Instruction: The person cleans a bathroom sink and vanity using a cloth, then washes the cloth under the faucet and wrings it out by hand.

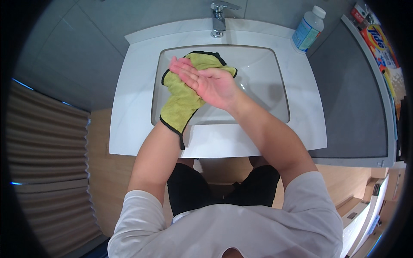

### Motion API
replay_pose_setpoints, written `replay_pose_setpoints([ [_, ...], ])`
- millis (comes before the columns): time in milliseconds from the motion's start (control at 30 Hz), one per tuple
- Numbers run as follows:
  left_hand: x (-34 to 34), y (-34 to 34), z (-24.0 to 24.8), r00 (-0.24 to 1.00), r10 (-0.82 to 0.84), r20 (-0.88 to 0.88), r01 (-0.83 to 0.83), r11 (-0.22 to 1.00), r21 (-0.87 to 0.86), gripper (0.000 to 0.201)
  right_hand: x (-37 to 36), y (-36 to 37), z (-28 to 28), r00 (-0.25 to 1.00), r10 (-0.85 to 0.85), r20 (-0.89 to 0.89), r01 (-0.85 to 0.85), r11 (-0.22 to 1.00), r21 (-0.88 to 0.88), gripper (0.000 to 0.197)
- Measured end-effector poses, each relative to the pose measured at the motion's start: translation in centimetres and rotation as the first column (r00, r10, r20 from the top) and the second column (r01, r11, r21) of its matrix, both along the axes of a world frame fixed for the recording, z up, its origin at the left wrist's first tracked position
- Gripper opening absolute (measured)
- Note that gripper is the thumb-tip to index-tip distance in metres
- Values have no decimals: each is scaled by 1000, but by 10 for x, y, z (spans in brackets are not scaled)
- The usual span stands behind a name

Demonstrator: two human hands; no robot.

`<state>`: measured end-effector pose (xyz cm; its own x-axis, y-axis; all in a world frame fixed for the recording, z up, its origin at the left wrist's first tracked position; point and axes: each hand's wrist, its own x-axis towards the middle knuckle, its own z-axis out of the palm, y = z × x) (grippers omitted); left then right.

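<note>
A yellow-green cloth (180,103) with black edging lies draped over my left wrist, above the left half of the white sink basin (262,86). My left forearm (155,150) runs up beneath it, and the cloth covers most or all of that hand, so its fingers cannot be told. Over the cloth lies my right hand (213,86), palm turned up and fingers stretched out flat toward the upper left. It grips nothing. Some pink fingertips show at the cloth's left edge; which hand they belong to is unclear.
A chrome faucet (218,19) stands behind the basin on the white countertop (133,86). At the back right corner is a white-capped bottle (309,29) with a blue-green label. Right of the counter sits a grey-topped unit (355,99) with packages along its edge. A pleated curtain (47,163) hangs at left.
</note>
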<state>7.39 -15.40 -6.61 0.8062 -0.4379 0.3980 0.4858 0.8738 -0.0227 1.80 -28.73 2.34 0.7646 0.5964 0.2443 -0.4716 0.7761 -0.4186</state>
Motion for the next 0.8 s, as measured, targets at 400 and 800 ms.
replay_pose_setpoints([
  [400,-27,0,82,923,244,-298,-75,873,482,41,1,-20,9,986,90,-143,-68,986,155,85],
  [800,-16,15,67,919,393,28,-354,792,498,48,-2,25,-11,959,-176,-224,156,982,-103,29],
])
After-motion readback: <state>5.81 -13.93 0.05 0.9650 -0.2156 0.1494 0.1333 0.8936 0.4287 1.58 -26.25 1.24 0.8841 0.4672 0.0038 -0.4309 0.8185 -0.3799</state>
